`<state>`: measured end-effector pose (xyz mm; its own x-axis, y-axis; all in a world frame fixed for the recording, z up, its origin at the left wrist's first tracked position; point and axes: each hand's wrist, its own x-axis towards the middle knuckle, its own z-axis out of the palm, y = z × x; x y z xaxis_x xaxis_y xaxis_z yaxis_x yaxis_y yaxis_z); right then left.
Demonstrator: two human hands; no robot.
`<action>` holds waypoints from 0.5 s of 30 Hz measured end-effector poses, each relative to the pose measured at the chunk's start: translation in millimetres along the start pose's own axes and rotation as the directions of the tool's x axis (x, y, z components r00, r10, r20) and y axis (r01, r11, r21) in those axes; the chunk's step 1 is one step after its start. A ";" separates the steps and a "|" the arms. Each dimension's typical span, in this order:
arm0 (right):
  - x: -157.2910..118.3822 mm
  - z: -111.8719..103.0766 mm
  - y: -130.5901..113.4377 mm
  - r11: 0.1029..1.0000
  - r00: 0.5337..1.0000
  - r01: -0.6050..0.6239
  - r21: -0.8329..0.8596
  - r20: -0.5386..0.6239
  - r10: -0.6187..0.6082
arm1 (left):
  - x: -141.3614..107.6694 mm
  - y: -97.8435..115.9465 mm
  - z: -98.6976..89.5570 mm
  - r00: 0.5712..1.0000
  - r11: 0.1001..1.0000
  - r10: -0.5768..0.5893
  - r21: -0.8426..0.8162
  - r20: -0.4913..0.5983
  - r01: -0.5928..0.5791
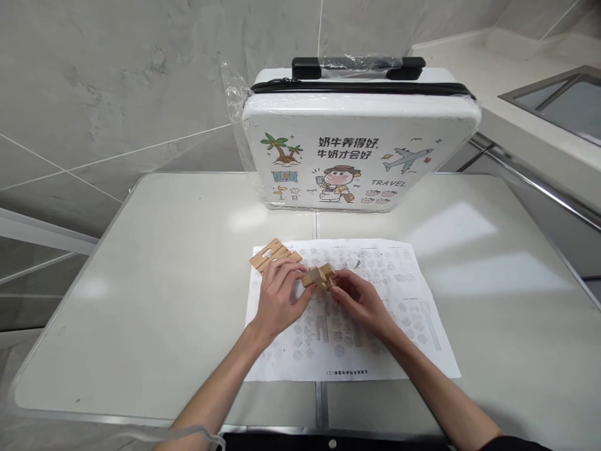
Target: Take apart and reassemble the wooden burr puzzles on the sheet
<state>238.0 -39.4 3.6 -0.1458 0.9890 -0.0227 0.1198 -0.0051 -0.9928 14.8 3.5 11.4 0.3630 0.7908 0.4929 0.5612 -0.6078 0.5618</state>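
Observation:
Between both hands is a small wooden interlocking puzzle (319,276), made of several crossed blocks. My left hand (280,294) grips its left side, thumb below and fingers curled over. On the right side, the fingertips and thumb of my right hand (359,299) pinch the blocks. Under the hands lies a large white instruction sheet (338,326) printed with small diagrams. A flat wooden piece with a cut-out (270,254) rests at the sheet's upper left, partly behind my left hand.
A white case (364,144) with cartoon prints, a black handle and plastic wrap stands at the back of the white folding table (154,300). A seam runs down the table's middle. Grey wall tiles (141,75) rise behind, and a pale ledge (493,88) is at the right.

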 end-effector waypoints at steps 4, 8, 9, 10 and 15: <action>1.5 -2.7 -1.3 0.997 0.999 0.045 -0.066 0.006 -0.045 | -1.2 1.2 2.1 1.000 1.000 -0.017 -0.006 -0.007 0.017; 0.4 -1.7 -2.4 0.984 0.995 0.102 -0.149 0.025 -0.100 | -0.1 3.4 1.7 0.999 0.999 -0.031 -0.028 -0.030 0.031; -0.4 -0.5 -2.6 0.977 0.993 0.120 -0.174 0.040 -0.115 | 0.7 3.6 0.9 0.998 0.999 -0.040 -0.031 -0.041 0.039; -1.1 0.7 -2.8 0.971 0.990 0.138 -0.193 0.056 -0.130 | 1.7 3.7 -0.2 0.997 0.998 -0.051 -0.031 -0.052 0.049; -2.8 5.6 -2.2 0.967 0.986 0.163 -0.197 0.051 -0.156 | 6.3 0.8 -7.1 0.993 0.997 -0.083 0.003 -0.084 0.083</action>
